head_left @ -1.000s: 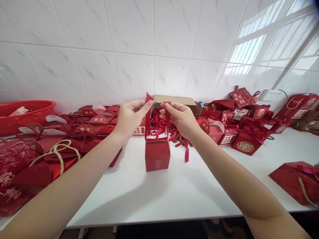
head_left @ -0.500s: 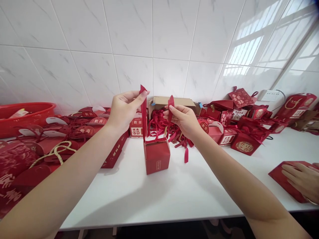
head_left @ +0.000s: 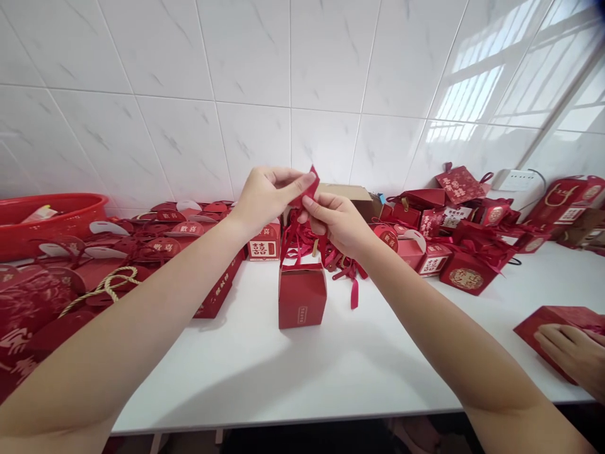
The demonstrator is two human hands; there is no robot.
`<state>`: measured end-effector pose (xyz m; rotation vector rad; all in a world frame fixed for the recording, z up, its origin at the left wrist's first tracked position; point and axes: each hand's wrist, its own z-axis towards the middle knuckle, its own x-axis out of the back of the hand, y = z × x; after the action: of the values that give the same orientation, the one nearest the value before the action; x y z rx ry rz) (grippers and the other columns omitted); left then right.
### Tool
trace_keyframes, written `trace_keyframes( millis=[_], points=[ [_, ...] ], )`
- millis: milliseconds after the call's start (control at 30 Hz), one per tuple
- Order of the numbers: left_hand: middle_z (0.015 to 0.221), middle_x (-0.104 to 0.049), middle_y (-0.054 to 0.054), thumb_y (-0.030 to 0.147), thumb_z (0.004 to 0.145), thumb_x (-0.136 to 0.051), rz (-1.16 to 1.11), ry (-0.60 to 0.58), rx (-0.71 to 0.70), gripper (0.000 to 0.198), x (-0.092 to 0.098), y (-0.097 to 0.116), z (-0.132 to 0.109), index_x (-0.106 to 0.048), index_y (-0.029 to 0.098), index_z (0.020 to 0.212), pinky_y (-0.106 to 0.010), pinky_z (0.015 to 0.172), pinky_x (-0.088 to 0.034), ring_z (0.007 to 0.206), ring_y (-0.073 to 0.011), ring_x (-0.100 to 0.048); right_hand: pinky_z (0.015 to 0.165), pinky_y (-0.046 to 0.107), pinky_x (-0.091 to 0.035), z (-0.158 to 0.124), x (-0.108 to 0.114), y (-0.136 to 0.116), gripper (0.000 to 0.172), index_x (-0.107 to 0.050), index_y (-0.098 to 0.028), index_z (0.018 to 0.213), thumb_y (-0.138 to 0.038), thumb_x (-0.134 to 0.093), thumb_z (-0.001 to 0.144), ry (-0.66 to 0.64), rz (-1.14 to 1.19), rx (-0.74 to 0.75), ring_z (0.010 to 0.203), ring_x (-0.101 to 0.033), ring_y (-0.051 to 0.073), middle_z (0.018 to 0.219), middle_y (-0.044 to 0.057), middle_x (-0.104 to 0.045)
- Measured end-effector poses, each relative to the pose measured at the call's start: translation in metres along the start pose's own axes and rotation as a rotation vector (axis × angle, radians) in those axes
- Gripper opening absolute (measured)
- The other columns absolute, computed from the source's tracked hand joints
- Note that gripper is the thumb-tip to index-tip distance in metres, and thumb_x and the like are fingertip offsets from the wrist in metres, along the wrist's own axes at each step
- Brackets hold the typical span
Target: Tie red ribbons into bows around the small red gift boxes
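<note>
A small red gift box [head_left: 302,297] stands upright on the white table [head_left: 302,372], straight ahead of me. Red ribbon [head_left: 313,180] rises from its top to my two hands, which meet above it. My left hand [head_left: 271,195] pinches one ribbon end between thumb and fingers. Close against it, my right hand [head_left: 336,217] grips the other ribbon end, its fingers curled. Where the two ends meet is partly hidden by the fingers. Behind the box lies a heap of red ribbons [head_left: 347,268] in front of a cardboard box [head_left: 347,193].
Many red gift boxes [head_left: 163,247] crowd the left, beside a red plastic basin [head_left: 57,233]. More boxes [head_left: 472,265] are piled at the right, near a white power strip [head_left: 513,180]. Another person's hand [head_left: 574,353] rests on a red box [head_left: 534,328] at the right edge.
My hands have come together above the gift box, bringing the two ribbon ends to each other. The box appears slightly further right. The other person's hand has shifted on its box.
</note>
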<state>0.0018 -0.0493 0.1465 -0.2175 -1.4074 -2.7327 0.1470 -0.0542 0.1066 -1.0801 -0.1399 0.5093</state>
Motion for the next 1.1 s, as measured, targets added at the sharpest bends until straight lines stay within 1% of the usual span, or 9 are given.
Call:
trace_keyframes(
  millis=[100, 200, 300, 367, 500, 667, 833, 933, 1100],
  points=[
    [0.073, -0.067, -0.002, 0.021, 0.066, -0.08, -0.035, 0.029, -0.091, 0.021, 0.004, 0.0, -0.007, -0.073, 0.016, 0.085, -0.026, 0.067, -0.052, 0.073, -0.0166, -0.065, 0.043, 0.019, -0.035, 0.001, 0.001, -0.001, 0.018, -0.061, -0.017, 0.073, -0.032, -0.069, 0.078, 0.108, 0.111, -0.086, 0.044, -0.042, 0.004, 0.068, -0.001, -0.068],
    [0.074, -0.066, -0.001, 0.014, 0.064, -0.078, 0.018, -0.061, -0.185, 0.032, 0.006, -0.004, -0.022, -0.071, 0.018, 0.095, -0.027, 0.074, -0.053, 0.076, -0.0167, -0.065, 0.042, 0.018, -0.036, 0.003, 0.004, -0.004, 0.011, -0.062, -0.017, 0.074, -0.023, -0.062, 0.083, 0.172, 0.24, -0.199, 0.045, -0.046, 0.005, 0.069, -0.001, -0.067],
    [0.074, -0.067, -0.001, 0.017, 0.066, -0.076, 0.146, -0.127, -0.229, 0.022, 0.006, -0.011, -0.038, -0.071, 0.021, 0.088, -0.03, 0.075, -0.052, 0.074, -0.0178, -0.064, 0.042, 0.018, -0.037, 0.005, 0.009, -0.006, 0.012, -0.062, -0.017, 0.071, -0.02, -0.059, 0.083, 0.174, 0.316, -0.282, 0.045, -0.044, 0.005, 0.069, -0.001, -0.066],
    [0.074, -0.067, -0.001, 0.02, 0.067, -0.075, 0.187, -0.096, -0.239, 0.013, 0.006, -0.017, -0.042, -0.069, 0.021, 0.078, -0.028, 0.071, -0.05, 0.071, -0.0167, -0.062, 0.045, 0.019, -0.04, 0.006, 0.012, -0.006, 0.01, -0.064, -0.017, 0.072, -0.02, -0.06, 0.081, 0.131, 0.266, -0.273, 0.047, -0.046, 0.005, 0.073, 0.0, -0.068],
    [0.073, -0.066, -0.001, 0.028, 0.077, -0.064, -0.059, 0.076, -0.068, 0.011, 0.005, -0.027, -0.03, -0.061, 0.019, 0.071, -0.025, 0.064, -0.047, 0.069, -0.0151, -0.061, 0.06, 0.023, -0.046, 0.001, 0.013, -0.008, 0.009, -0.065, -0.018, 0.076, -0.024, -0.061, 0.081, -0.026, -0.116, -0.083, 0.06, -0.056, 0.01, 0.071, 0.0, -0.066],
    [0.063, -0.065, -0.005, 0.035, 0.087, -0.049, -0.269, -0.188, 0.376, 0.03, 0.0, -0.039, -0.01, -0.064, 0.016, 0.07, -0.028, 0.056, -0.047, 0.056, -0.0171, -0.061, 0.069, 0.031, -0.048, -0.007, 0.016, -0.016, 0.022, -0.067, -0.019, 0.084, -0.013, -0.045, 0.085, -0.241, -0.903, 0.323, 0.074, -0.06, 0.016, 0.079, 0.003, -0.067],
    [0.058, -0.065, -0.005, 0.032, 0.086, -0.052, -0.355, -0.244, 0.475, 0.024, -0.003, -0.041, -0.012, -0.064, 0.016, 0.073, -0.032, 0.053, -0.048, 0.047, -0.0186, -0.06, 0.076, 0.037, -0.05, -0.005, 0.027, -0.018, 0.031, -0.065, -0.017, 0.095, -0.006, -0.038, 0.085, -0.302, -1.343, 0.693, 0.092, -0.059, 0.023, 0.097, 0.011, -0.066],
    [0.063, -0.068, -0.007, 0.027, 0.085, -0.054, -0.414, -0.286, 0.561, 0.018, -0.003, -0.037, -0.013, -0.064, 0.016, 0.075, -0.037, 0.056, -0.051, 0.052, -0.0221, -0.063, 0.075, 0.039, -0.05, -0.003, 0.031, -0.015, 0.028, -0.062, -0.016, 0.098, -0.007, -0.037, 0.088, -0.279, -1.505, 0.783, 0.092, -0.057, 0.024, 0.098, 0.013, -0.064],
    [0.063, -0.065, -0.006, 0.01, 0.08, -0.053, -0.483, -0.447, 0.533, 0.017, 0.002, -0.032, -0.009, -0.067, 0.014, 0.071, -0.03, 0.053, -0.05, 0.056, -0.0166, -0.061, 0.075, 0.037, -0.048, -0.003, 0.031, -0.01, 0.032, -0.063, -0.016, 0.095, -0.004, -0.034, 0.088, -0.231, -1.668, 0.841, 0.091, -0.053, 0.023, 0.097, 0.012, -0.064]
  ],
)
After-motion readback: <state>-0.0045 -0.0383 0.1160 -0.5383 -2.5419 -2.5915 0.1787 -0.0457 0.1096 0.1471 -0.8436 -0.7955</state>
